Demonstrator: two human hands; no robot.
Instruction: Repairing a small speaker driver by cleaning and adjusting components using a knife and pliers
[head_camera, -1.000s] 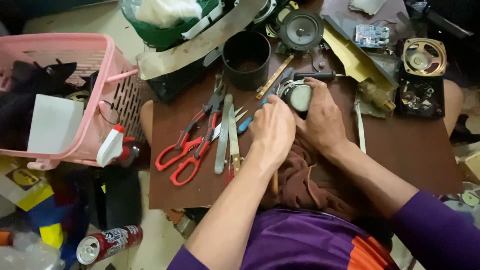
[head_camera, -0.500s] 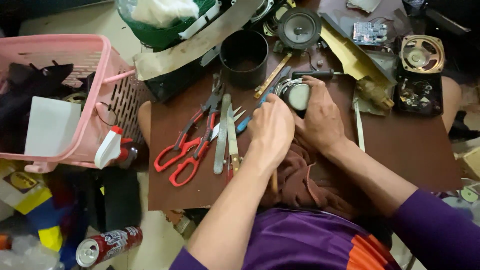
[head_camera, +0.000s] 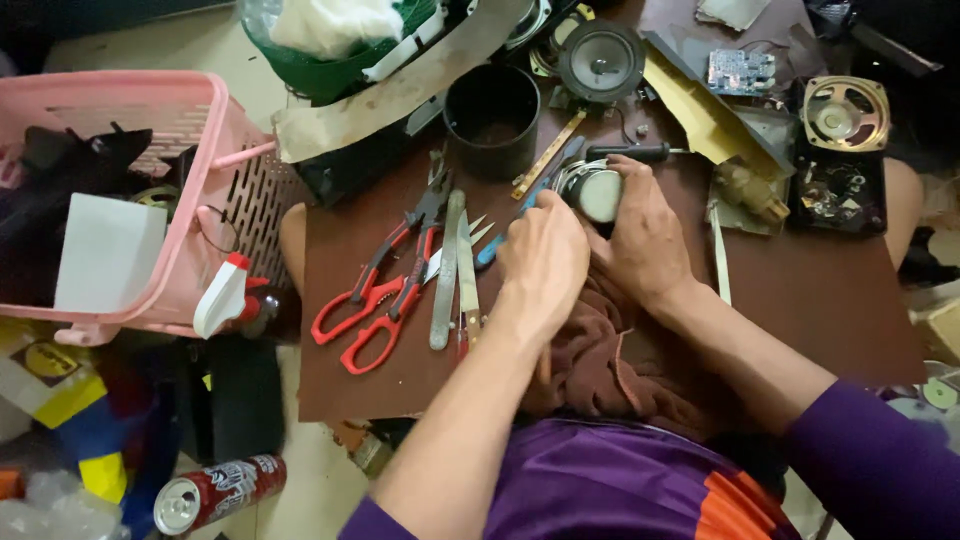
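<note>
**Cluttered brown counter, both hands on a small speaker**

A dark brown counter (head_camera: 820, 300) rests over the person's lap above a littered floor. A pink basket (head_camera: 190, 130) stands left. A black cup (head_camera: 492, 120), red-handled scissors (head_camera: 365, 315) and a metal file (head_camera: 447, 270) crowd the left hand (head_camera: 545, 262), curled beside the round speaker (head_camera: 597, 190); the right hand (head_camera: 645, 235) clasps it, over a maroon cloth (head_camera: 610, 360).

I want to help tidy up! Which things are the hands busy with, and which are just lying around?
In use:
- round speaker part, held by the right hand
- left hand, beside it over the brown cloth

Lying about:
- red-handled scissors
- metal file
- black cup
- pink basket
- drink can
</note>
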